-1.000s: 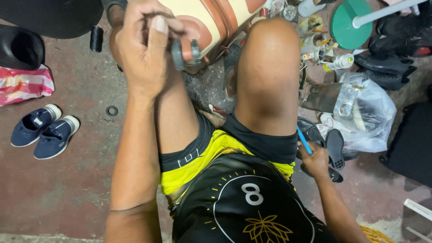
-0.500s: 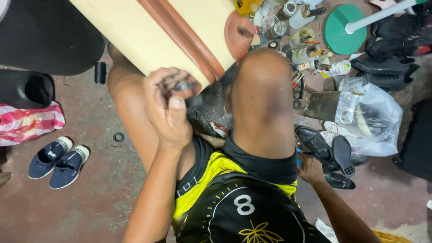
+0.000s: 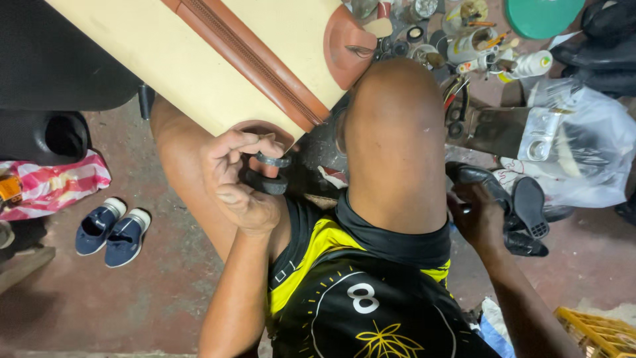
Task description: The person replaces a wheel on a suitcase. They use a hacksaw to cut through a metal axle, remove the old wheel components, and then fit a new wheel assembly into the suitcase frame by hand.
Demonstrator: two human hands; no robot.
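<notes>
Since that cream suitcase point(image 3: 199, 73) with brown trim leaning over the knees looks bulky and stiff, I'd grab it by its hard corners, while the left hand point(image 3: 238, 179) is pinching a small dark wheel point(image 3: 267, 180) and metal ring point(image 3: 273, 160), light and easy to drop. Right hand point(image 3: 478, 215) rests loosely on black shoes point(image 3: 510, 209), with clutter crowding that side and open floor on the left.

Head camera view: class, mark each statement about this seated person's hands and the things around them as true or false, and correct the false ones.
1. The left hand holds small dark ring-shaped parts. True.
2. The right hand rests on a plastic bag. False: it is at the black shoes; the plastic bag lies beyond them.
3. A cream suitcase with brown trim lies across the knees. True.
4. The pair of blue shoes stands on the person's right. False: on the left.
</notes>
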